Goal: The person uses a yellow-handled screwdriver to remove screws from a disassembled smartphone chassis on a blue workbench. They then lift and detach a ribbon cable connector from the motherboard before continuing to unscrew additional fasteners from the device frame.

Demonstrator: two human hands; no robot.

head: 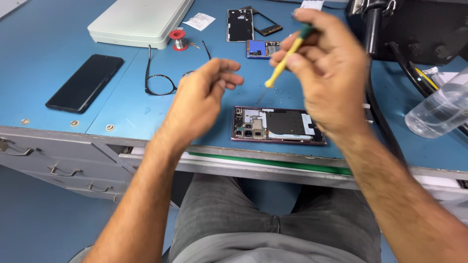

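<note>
Above the opened rectangular phone [278, 125], right hand [326, 73] grip pinches a slim yellow screwdriver [285, 57], left hand [207, 95] loosely curled, empty

Opened phone [279, 125]: right end hidden behind the right hand [327, 73]; small board parts too fine to tell.
Screwdriver [287, 52]: upper handle covered by the fingers, tip blurred.
Clear plastic bottle [438, 109]: cut off by the right edge.
Black machine [419, 29]: cropped at top and right.
White flat box [139, 19]: top cut off.
Both forearms: run out at the bottom edge.
</note>
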